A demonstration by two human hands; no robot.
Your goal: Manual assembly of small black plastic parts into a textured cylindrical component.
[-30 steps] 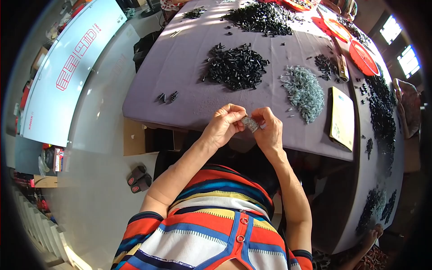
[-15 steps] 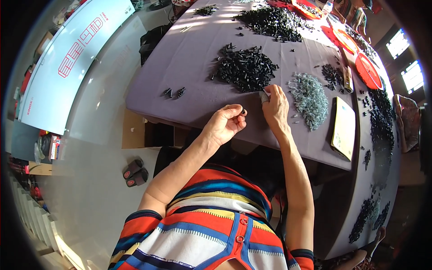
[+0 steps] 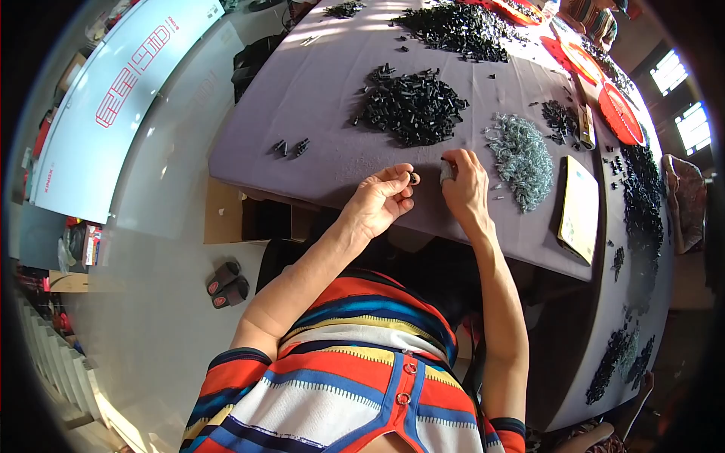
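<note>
My left hand (image 3: 379,204) is closed in a pinch around a small black cylindrical piece (image 3: 414,178), just above the near part of the table. To its right, my right hand (image 3: 466,192) has its fingers drawn together, with a greyish wrap (image 3: 448,171) on one digit. Something dark shows at its fingertips, too small to name. Beyond both hands lies a heap of short black tube-like pieces (image 3: 414,106). A pile of small clear-grey pieces (image 3: 521,162) sits right of my right hand. Several loose black pieces (image 3: 291,147) rest to the left.
The cloth-covered table (image 3: 257,128) also bears a larger black heap (image 3: 457,34), a smaller one (image 3: 559,121), a yellowish flat box (image 3: 578,211) and red trays (image 3: 621,113). A cardboard box (image 3: 224,211) stands below the left edge. Another person (image 3: 593,19) is at the far right.
My right hand has drawn back slightly from the near edge of the black heap. My left hand has risen a little toward it, and its black piece shows more plainly.
</note>
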